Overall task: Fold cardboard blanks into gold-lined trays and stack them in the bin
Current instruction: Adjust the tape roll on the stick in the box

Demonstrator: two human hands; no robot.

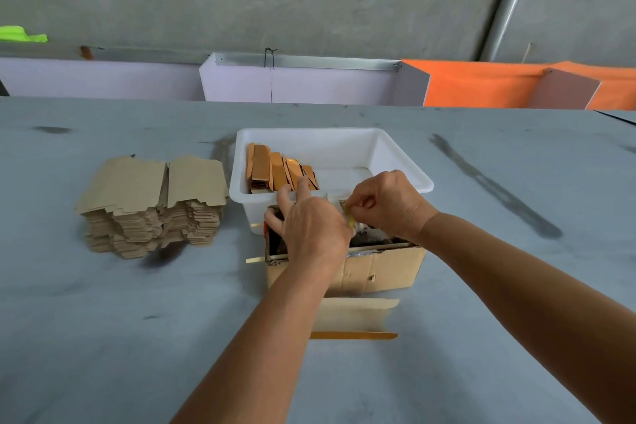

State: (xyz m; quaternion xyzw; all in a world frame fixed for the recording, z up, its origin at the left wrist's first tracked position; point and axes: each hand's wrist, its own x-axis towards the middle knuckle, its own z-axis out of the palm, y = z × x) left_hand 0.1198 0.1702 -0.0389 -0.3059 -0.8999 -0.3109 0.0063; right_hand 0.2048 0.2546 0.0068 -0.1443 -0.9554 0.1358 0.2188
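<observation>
Both hands meet over an open brown cardboard box [375, 270] near the centre of the grey table [103, 320]. The right hand [387, 205] pinches a small gold-edged piece [348, 215] between thumb and fingertips; the piece is too hidden to name further. The left hand [309, 224] lies beside it with fingers spread and fairly straight, and whether it grips anything cannot be told. Touching the box at its 12 o'clock stands a white plastic bin [395, 162], with folded gold-lined trays [275, 169] stacked leaning at its 9 o'clock side. At 9 o'clock from the bin, apart from it, sits a stack of flat cardboard blanks [151, 203]. At 6 o'clock from the box lies a single blank [354, 317] with a gold strip along its near edge.
</observation>
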